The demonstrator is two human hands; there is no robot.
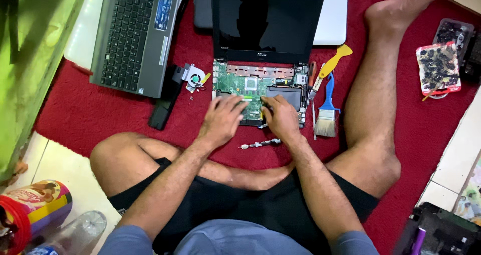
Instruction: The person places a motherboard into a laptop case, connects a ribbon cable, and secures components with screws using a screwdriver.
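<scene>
Deep red carpet (100,109) across the middle of the frame. Green circuit board (250,87) with a copper-brown strip inside the opened laptop (260,59), black screen above. Grey keyboard panel (133,34) with black keys at upper left. Blue-handled brush (327,109) with pale bristles and yellow plastic tool (334,59) right of centre. Silver screwdriver (260,144) below centre. Black shorts (240,205), blue-grey shirt (235,240) at bottom. Red, yellow and purple tin (35,210) at lower left.
</scene>
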